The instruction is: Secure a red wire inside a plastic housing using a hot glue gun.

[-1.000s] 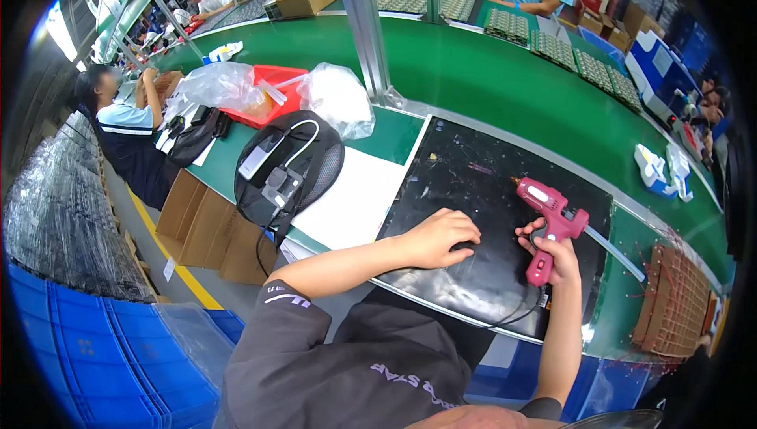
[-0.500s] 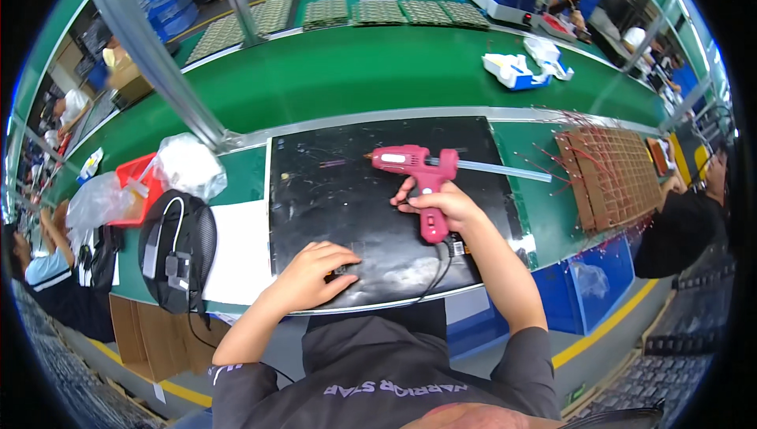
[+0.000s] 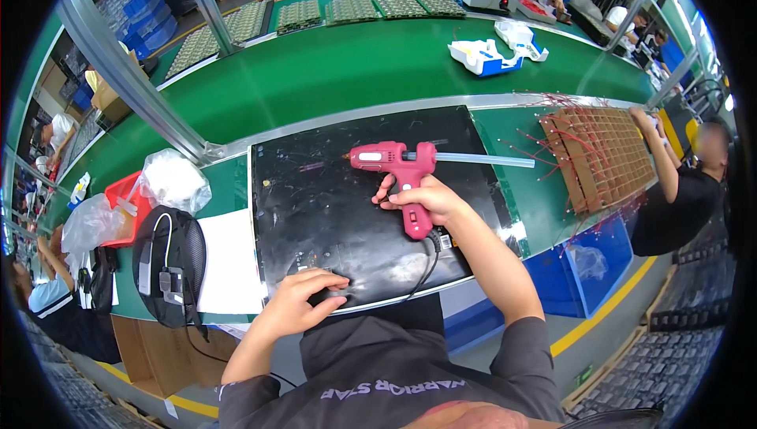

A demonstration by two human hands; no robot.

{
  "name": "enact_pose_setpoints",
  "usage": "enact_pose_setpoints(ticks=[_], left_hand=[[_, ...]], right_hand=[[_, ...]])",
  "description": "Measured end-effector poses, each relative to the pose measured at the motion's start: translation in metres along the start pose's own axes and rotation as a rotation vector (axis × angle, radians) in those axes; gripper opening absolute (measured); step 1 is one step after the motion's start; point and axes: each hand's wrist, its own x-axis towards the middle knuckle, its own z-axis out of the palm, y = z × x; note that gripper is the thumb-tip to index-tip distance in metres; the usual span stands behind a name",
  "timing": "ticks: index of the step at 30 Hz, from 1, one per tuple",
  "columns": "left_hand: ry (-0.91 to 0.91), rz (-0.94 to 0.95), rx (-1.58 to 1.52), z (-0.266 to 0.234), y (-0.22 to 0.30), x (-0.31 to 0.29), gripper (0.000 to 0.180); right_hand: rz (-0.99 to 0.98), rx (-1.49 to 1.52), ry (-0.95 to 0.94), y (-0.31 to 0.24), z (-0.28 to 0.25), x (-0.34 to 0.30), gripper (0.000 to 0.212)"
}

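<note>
My right hand (image 3: 430, 199) is wrapped round the handle of a pink hot glue gun (image 3: 394, 158), held over a black mat (image 3: 307, 208). Its nozzle points left, and a long clear glue stick (image 3: 485, 160) sticks out of its back end. From the base of the handle a dark cord runs down to the mat's near edge. At the near left of the mat rests my left hand (image 3: 303, 300), fingers bent and thumb held apart. I make out nothing gripped in it; the underside of the fingers is hidden.
Right of the mat stands a brown cardboard divider grid (image 3: 603, 157) with many red wires. To the left are a white sheet (image 3: 229, 259), a black mesh bag (image 3: 169, 263), a red bin (image 3: 126, 200) and plastic bags. A green conveyor belt (image 3: 315, 74) carries blue-and-white parts (image 3: 493, 58). Co-workers sit around.
The view has shifted, so most things sit further left in it. My left hand has slid toward the mat's near edge. On the right, a co-worker's arm has reached to the cardboard grid.
</note>
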Motion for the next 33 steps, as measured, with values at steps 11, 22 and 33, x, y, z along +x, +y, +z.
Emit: enact_pose_setpoints(ticks=[11, 22, 33], left_hand=[[-0.006, 0.049, -0.001, 0.005, 0.006, -0.007, 0.03], [-0.062, 0.031, -0.04, 0.01, 0.011, -0.009, 0.037], [0.008, 0.048, -0.064, -0.004, 0.021, 0.013, 0.034]], right_hand=[[0.002, -0.021, 0.001, -0.001, -0.003, 0.002, 0.027], [0.001, -0.015, 0.008, 0.001, -0.002, 0.003, 0.027], [0.008, 0.002, 0.012, -0.001, -0.002, 0.001, 0.026]])
